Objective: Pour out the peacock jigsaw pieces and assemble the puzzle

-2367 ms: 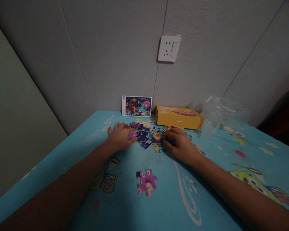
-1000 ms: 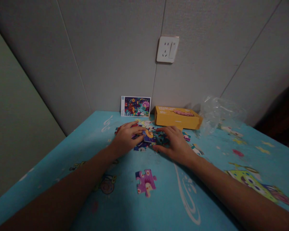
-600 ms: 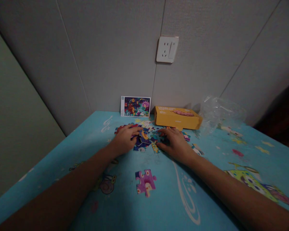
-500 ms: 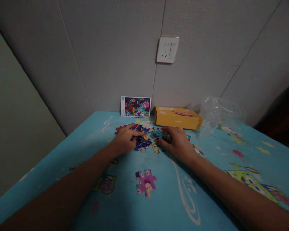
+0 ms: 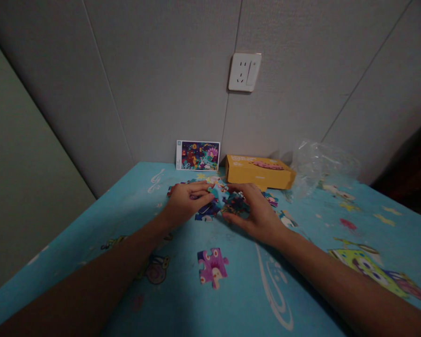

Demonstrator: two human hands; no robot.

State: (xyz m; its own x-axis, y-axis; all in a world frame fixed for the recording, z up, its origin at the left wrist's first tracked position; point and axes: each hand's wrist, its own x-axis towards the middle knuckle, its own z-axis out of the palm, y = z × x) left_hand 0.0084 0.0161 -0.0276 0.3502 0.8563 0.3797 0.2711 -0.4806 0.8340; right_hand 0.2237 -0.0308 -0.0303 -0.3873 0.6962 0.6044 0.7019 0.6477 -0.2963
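Note:
A heap of colourful jigsaw pieces (image 5: 206,211) lies on the blue cartoon-printed table (image 5: 301,262), near the wall. My left hand (image 5: 185,200) rests on the heap's left side, its fingers pinching a light blue piece (image 5: 219,193). My right hand (image 5: 257,210) is curled over the heap's right side, fingers closed around several pieces. A single purple piece (image 5: 213,266) lies apart, closer to me.
A puzzle picture card (image 5: 197,155) leans against the grey wall. Beside it lie a yellow box (image 5: 259,171) and a crumpled clear plastic bag (image 5: 323,166). A wall socket (image 5: 244,71) sits above. The table's left edge runs diagonally.
Both hands have drawn closer together over the heap. My left hand has lifted a light blue piece, and my right hand has curled around pieces. The purple piece has not moved.

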